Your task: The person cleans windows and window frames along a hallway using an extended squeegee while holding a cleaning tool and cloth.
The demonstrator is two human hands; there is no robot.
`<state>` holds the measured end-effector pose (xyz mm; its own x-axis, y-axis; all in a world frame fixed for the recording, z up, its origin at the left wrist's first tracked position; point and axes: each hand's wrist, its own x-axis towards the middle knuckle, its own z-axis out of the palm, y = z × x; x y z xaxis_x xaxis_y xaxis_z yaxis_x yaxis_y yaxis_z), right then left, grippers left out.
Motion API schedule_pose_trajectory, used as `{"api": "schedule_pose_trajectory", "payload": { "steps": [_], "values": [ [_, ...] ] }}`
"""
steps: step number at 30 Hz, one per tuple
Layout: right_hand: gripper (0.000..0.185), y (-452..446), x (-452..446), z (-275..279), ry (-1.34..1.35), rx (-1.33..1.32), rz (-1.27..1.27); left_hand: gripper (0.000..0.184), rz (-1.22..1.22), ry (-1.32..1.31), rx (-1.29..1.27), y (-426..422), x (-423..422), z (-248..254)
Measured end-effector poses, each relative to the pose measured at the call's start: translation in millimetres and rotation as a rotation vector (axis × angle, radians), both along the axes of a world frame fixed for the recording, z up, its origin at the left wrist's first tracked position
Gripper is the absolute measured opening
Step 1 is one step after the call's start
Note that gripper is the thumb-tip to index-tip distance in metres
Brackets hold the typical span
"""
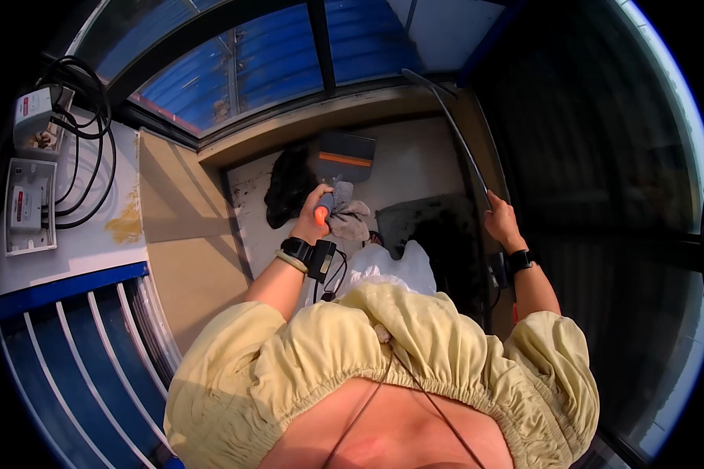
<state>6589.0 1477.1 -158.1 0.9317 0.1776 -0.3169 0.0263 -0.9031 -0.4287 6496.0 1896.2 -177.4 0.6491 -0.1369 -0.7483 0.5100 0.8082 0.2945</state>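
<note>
My left hand (311,216) is closed around a grey handle with an orange end (322,213), seen nearly end-on. Just beyond it is a flat dark grey head with an orange stripe (345,159); whether the handle joins it I cannot tell. A bunched grey cloth (350,219) appears right beside that hand. My right hand (503,221) grips the lower end of a long thin pole (463,144). Up by the window frame, the pole's far end carries a narrow crosspiece like a squeegee (429,83).
Windows (278,59) with black frames run along the front, and dark glass (602,156) stands at the right. A black bag-like heap (286,187) lies on the floor. Left are open electrical boxes (31,205), looped black cables (111,156) and a barred railing (74,344).
</note>
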Motion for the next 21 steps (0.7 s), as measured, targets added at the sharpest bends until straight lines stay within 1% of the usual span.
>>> {"api": "schedule_pose_trajectory", "payload": {
  "steps": [2, 4, 5, 6, 7, 8, 9, 10, 11, 12, 14, 15, 18, 20, 21],
  "values": [
    [0.052, -6.8, 18.9, -37.3, -0.051, -0.015, 0.078, 0.029, -0.009, -0.012, -0.062, 8.3, -3.7, -14.0],
    [0.053, 10.6, 26.3, -48.4, -0.119, -0.021, 0.156, 0.029, 0.033, -0.014, -0.085, 13.1, -9.2, -14.1],
    [0.053, 18.7, 14.6, -53.8, -0.042, -0.006, 0.134, 0.029, 0.061, -0.007, -0.085, 15.7, -10.1, -13.5],
    [0.052, 38.1, 1.0, -41.2, 0.033, 0.007, 0.109, 0.03, 0.088, 0.0, -0.09, 17.9, -10.8, -14.4],
    [0.052, 58.7, -12.7, -26.8, 0.108, 0.017, 0.083, 0.03, 0.075, -0.01, -0.126, 23.1, -12.0, -26.5],
    [0.053, 67.9, -25.3, -31.7, 0.053, 0.047, 0.188, 0.03, 0.081, -0.017, -0.147, 28.1, -13.7, -29.3],
    [0.054, 87.3, -35.9, -13.5, 0.154, 0.032, 0.204, 0.029, 0.086, -0.027, -0.168, 32.6, -14.8, -31.1],
    [0.057, 93.0, -44.4, -19.5, 0.104, 0.046, 0.278, 0.029, 0.093, -0.038, -0.182, 31.0, -15.4, -26.8],
    [0.058, 100.5, -52.3, -26.5, 0.129, 0.031, 0.3, 0.025, 0.104, -0.007, -0.125, 31.0, -16.6, -20.6],
    [0.058, 105.3, -57.5, -28.9, 0.151, 0.016, 0.323, 0.025, 0.103, -0.042, -0.118, 34.0, -16.6, -20.6],
    [0.058, 108.8, -71.7, -18.8, 0.132, 0.049, 0.349, 0.025, 0.106, -0.101, -0.114, 48.7, -26.3, -15.6],
    [0.058, 110.7, -75.0, -13.3, 0.118, 0.066, 0.364, 0.026, 0.14, -0.121, -0.087, 50.7, -30.4, -4.5],
    [0.057, 87.4, -74.2, 10.9, 0.116, 0.034, 0.348, 0.025, 0.144, -0.13, -0.002, 57.5, -40.1, 14.9],
    [0.058, 73.3, -68.5, 18.5, 0.049, -0.053, 0.328, 0.025, 0.148, -0.104, -0.019, 64.0, -44.2, 13.5],
    [0.059, 68.8, -60.3, 13.8, 0.046, -0.099, 0.319, 0.026, 0.154, -0.087, -0.024, 64.2, -48.1, 15.0]
  ]
}}
